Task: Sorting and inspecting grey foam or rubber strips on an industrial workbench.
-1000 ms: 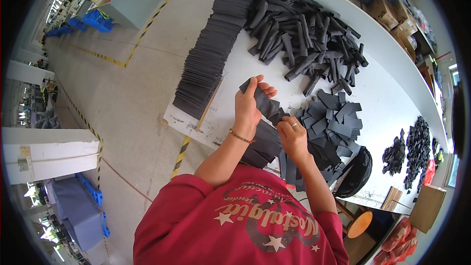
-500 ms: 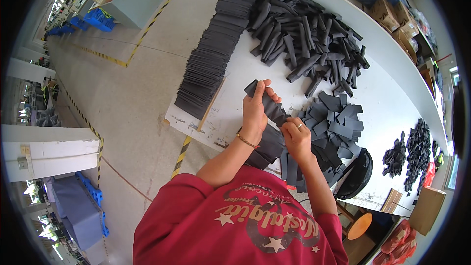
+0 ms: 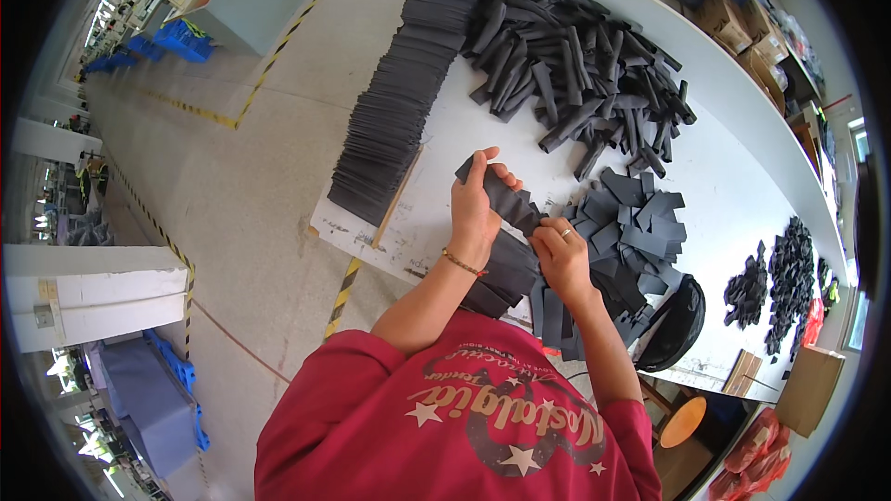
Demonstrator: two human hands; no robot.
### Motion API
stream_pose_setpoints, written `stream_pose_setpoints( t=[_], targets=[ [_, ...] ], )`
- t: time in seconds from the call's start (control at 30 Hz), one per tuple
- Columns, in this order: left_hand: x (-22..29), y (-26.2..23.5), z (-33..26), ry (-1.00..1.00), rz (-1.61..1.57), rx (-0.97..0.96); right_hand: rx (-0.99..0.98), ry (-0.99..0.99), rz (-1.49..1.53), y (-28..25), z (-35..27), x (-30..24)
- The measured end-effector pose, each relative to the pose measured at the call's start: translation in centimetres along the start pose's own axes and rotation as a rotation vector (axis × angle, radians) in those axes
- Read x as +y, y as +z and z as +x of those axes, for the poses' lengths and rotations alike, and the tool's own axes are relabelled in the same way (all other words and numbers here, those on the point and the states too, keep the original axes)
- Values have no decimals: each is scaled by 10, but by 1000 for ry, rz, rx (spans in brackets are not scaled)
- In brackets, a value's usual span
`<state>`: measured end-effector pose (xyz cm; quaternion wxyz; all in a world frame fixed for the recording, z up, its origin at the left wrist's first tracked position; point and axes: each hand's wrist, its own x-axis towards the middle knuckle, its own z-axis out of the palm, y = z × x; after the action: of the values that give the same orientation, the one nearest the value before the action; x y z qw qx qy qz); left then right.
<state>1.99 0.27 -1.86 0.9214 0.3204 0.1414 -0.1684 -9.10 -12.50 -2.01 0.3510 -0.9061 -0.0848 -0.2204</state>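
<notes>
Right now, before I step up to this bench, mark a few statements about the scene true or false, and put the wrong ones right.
1. The left hand and right hand hold the same black strip. True.
2. The left hand wears the ring. False: the ring is on the right hand.
3. The long row of stacked black pieces lies left of the heap of tube-like black pieces. True.
4. The round seat is blue. False: the round seat is orange.
</notes>
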Motion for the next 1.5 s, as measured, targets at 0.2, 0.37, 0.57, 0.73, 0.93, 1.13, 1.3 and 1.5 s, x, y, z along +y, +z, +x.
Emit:
stream_pose_setpoints(
  t=[0.2, 0.37, 0.57, 0.73, 0.93, 1.13, 1.3, 1.5],
  targets=[
    [1, 9, 2, 129, 80, -131, 221, 948, 910, 26, 2, -1],
    [4, 0, 12, 151, -74, -155, 469, 610, 575, 29, 6, -7],
    [9, 5, 16, 143, 63, -259, 376, 1050, 1274, 17, 14, 3],
    [-7, -11, 30, -14, -109, -196, 420, 818, 769, 22, 3, -4],
    [-4, -25, 25, -156, 288, 338, 470, 0, -135, 3, 11, 25],
    [5, -31, 28, -38, 314, 99, 126, -111, -131, -7, 5, 39],
    [3, -37, 29, 5, 367, 31, 247, 975, 939, 19, -11, 52],
    [-6, -58, 31, -50, 344, 72, 232, 978, 900, 45, -15, 71]
  ],
)
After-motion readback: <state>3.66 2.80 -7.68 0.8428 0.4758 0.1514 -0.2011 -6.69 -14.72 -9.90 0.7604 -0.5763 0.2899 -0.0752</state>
